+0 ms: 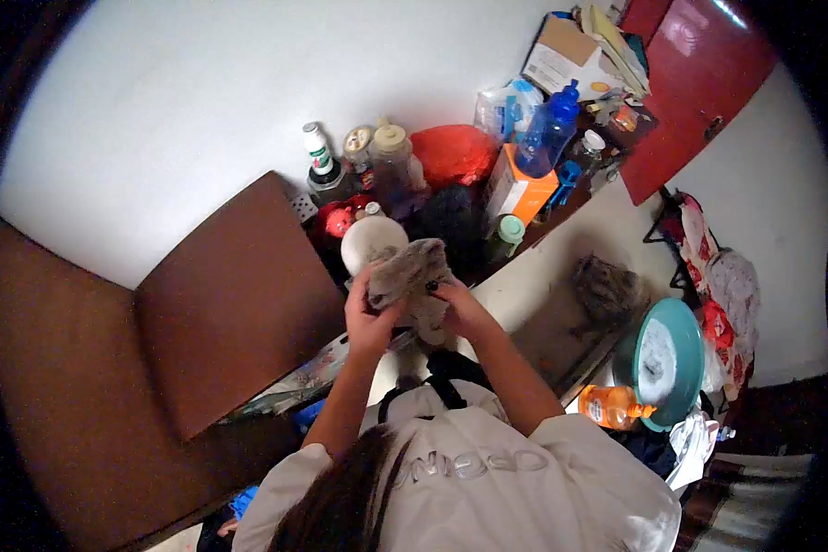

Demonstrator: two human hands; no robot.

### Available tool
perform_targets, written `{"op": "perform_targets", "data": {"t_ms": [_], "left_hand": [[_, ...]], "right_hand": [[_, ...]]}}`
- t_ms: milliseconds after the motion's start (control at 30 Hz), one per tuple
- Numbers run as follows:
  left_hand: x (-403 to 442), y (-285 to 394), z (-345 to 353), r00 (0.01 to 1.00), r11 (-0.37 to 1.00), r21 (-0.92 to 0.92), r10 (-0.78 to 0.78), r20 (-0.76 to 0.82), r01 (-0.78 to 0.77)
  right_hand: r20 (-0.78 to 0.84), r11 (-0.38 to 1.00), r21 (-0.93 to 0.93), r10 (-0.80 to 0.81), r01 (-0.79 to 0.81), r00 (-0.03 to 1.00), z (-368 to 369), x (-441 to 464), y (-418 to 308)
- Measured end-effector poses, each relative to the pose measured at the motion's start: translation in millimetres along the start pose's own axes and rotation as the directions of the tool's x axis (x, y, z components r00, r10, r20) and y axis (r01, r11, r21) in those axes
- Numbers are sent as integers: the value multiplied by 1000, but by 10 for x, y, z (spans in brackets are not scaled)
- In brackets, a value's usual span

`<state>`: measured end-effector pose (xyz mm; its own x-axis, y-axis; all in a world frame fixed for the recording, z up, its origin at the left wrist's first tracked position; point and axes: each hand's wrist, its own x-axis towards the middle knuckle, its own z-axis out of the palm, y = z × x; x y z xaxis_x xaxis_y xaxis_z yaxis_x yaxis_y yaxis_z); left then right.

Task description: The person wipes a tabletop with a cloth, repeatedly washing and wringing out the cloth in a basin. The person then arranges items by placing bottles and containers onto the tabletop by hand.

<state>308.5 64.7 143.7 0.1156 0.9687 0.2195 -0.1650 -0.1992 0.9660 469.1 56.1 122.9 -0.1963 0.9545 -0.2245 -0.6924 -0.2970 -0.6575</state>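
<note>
A grey-brown cloth (409,271) is held up in front of my body between both hands. My left hand (370,313) is closed on its left side, with the fingers partly behind the fabric. On the right side, my right hand (455,308) grips the cloth near a small dark spot. Part of the cloth hangs down between the hands. Just behind it is a round white object (373,245), partly covered by the cloth.
Bottles, a red bag (454,154), an orange box (520,189) and a blue bottle (546,133) crowd the surface ahead. A teal basin (695,359) and an orange bottle (610,407) stand at right. Brown seating (239,294) lies left.
</note>
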Motion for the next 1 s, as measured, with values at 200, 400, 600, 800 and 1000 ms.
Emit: {"op": "perform_targets", "data": {"t_ms": [200, 400, 600, 800, 1000], "left_hand": [[-68, 129, 55, 995, 964, 263, 19, 100, -45], [-141, -61, -92, 986, 874, 477, 150, -74, -97], [-217, -451, -114, 937, 769, 635, 172, -302, 64], [-174, -759, 167, 908, 767, 627, 155, -388, 137], [34, -983, 370, 858, 806, 558, 136, -496, 195]], "right_hand": [[117, 999, -33, 2, 2, 993, -255, -33, -41], [-9, 993, 54, -102, 102, 995, -664, 121, -140], [-221, 980, -50, -198, 191, 955, -846, 435, -589], [-249, 818, -569, -275, 89, 929, -1243, 956, -483], [-192, 547, -836, -370, 46, 909, -1330, 1326, -305]]}}
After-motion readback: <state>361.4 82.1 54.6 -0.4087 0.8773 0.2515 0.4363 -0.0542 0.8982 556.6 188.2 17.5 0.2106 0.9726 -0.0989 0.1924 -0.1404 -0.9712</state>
